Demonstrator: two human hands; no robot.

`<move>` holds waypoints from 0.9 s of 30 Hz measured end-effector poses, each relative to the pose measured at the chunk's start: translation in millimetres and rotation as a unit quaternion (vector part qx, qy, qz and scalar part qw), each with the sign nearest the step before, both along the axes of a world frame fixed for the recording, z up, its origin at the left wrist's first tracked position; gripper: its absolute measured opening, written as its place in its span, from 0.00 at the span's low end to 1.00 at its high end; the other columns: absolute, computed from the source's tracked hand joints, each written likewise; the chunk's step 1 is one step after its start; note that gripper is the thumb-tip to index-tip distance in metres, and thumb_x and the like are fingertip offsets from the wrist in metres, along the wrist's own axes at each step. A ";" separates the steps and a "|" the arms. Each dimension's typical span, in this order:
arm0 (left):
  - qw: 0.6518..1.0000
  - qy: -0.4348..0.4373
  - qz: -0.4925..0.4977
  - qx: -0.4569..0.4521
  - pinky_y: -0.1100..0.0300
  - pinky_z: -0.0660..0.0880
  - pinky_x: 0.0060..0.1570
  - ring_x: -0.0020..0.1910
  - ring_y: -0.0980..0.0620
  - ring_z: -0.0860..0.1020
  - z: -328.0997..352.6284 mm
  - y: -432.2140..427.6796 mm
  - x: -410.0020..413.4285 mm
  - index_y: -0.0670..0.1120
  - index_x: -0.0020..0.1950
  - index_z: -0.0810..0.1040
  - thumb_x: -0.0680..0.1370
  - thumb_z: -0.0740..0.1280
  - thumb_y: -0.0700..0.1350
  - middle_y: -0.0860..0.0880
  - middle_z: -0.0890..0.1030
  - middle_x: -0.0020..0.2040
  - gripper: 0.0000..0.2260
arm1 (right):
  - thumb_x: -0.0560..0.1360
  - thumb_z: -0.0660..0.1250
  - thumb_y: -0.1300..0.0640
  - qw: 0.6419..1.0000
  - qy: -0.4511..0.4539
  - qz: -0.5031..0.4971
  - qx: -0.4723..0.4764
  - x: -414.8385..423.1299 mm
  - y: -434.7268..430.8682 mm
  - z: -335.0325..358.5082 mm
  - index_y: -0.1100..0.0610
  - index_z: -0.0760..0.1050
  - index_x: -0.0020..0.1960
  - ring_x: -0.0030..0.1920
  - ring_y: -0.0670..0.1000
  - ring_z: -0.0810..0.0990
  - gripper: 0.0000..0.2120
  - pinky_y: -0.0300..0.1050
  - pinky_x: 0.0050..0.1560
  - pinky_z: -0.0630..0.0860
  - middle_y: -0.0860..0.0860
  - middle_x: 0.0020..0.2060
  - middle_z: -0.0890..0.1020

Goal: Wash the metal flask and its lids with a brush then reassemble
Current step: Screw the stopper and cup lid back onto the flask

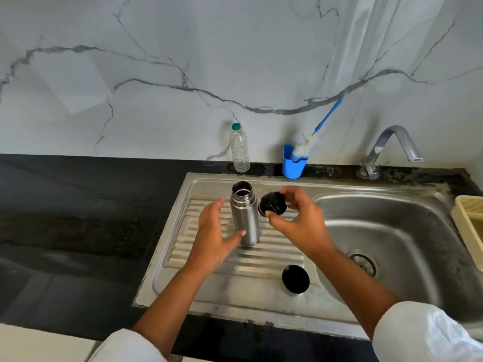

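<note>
The metal flask (245,215) stands upright and uncapped on the ribbed drainboard (235,262) of the steel sink. My left hand (213,236) is spread beside it, thumb tip touching the lower wall, fingers straight. My right hand (298,218) grips a black inner lid (271,203) just right of the flask's mouth. A second black lid (295,279) lies on the drainboard near the basin's edge. The bottle brush (307,145), blue handle and white bristles, leans in a blue cup (293,164) at the back.
The sink basin (407,231) with its drain lies to the right, under a tap (392,147). A clear plastic bottle (239,150) with a green cap stands behind the flask. A cream plastic basket (470,226) sits at the far right. Black counter (78,218) stretches left.
</note>
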State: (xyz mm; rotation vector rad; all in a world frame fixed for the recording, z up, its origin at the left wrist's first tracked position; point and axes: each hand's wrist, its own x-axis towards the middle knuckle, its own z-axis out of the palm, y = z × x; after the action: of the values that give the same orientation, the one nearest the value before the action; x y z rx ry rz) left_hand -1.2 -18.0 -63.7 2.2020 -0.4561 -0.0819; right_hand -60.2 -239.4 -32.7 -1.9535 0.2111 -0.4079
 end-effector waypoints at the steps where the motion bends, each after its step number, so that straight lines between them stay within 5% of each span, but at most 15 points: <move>1: 1.000 0.002 -0.002 -0.003 0.52 0.67 0.74 0.76 0.52 0.65 3.0 -4.5 5.5 0.51 0.80 0.59 0.74 0.78 0.52 0.50 0.64 0.78 0.41 | 0.70 0.80 0.55 1.000 -0.002 -0.010 0.017 6.6 1.3 9.0 0.44 0.74 0.59 0.55 0.35 0.78 0.22 0.35 0.59 0.73 0.38 0.52 0.82; 6: 0.999 0.034 0.004 -0.027 0.46 0.68 0.75 0.77 0.49 0.66 9.4 -23.6 31.8 0.50 0.82 0.58 0.70 0.81 0.57 0.49 0.65 0.79 0.47 | 0.71 0.79 0.52 0.999 -0.003 0.027 -0.018 40.5 9.9 46.0 0.47 0.75 0.63 0.54 0.34 0.79 0.23 0.26 0.50 0.71 0.39 0.52 0.83; 9: 0.997 0.047 -0.008 -0.056 0.48 0.70 0.73 0.74 0.52 0.70 10.1 -29.7 43.2 0.50 0.78 0.63 0.69 0.82 0.55 0.51 0.71 0.75 0.44 | 0.71 0.77 0.52 0.990 0.024 0.095 -0.099 56.3 11.7 63.2 0.45 0.76 0.66 0.55 0.38 0.81 0.25 0.34 0.58 0.76 0.41 0.53 0.84; 12: 0.994 0.065 -0.016 -0.090 0.59 0.73 0.66 0.67 0.56 0.76 12.9 -32.6 47.5 0.56 0.73 0.64 0.71 0.82 0.48 0.57 0.76 0.67 0.37 | 0.70 0.75 0.51 0.965 0.056 0.152 -0.204 70.5 13.3 74.4 0.44 0.76 0.68 0.56 0.44 0.82 0.26 0.46 0.62 0.78 0.44 0.56 0.85; 16: 0.990 0.090 -0.022 -0.106 0.75 0.73 0.51 0.57 0.68 0.76 13.6 -31.5 48.4 0.54 0.73 0.66 0.71 0.82 0.45 0.58 0.77 0.64 0.37 | 0.70 0.74 0.51 0.929 0.091 0.207 -0.294 84.8 13.0 89.0 0.45 0.77 0.68 0.54 0.48 0.82 0.26 0.49 0.58 0.80 0.46 0.55 0.84; 23: 0.990 0.087 -0.024 -0.105 0.59 0.74 0.63 0.64 0.57 0.77 10.7 -30.1 50.9 0.53 0.74 0.67 0.70 0.82 0.47 0.57 0.77 0.63 0.37 | 0.73 0.75 0.59 0.828 0.145 0.296 -0.454 104.6 21.6 98.0 0.46 0.77 0.67 0.58 0.50 0.79 0.24 0.47 0.61 0.77 0.46 0.59 0.82; 27: 0.989 0.092 -0.019 -0.111 0.65 0.75 0.58 0.62 0.60 0.77 10.1 -31.3 51.0 0.53 0.72 0.68 0.70 0.82 0.45 0.61 0.77 0.60 0.36 | 0.72 0.77 0.60 0.795 0.151 0.299 -0.505 113.5 30.9 105.0 0.48 0.78 0.65 0.58 0.50 0.79 0.23 0.43 0.58 0.76 0.47 0.58 0.82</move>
State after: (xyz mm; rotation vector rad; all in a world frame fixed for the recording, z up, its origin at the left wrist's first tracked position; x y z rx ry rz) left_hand 49.8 -49.3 -53.6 1.9466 -0.3855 -0.2412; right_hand 53.3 -208.5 72.3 -2.9729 -0.5488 0.3170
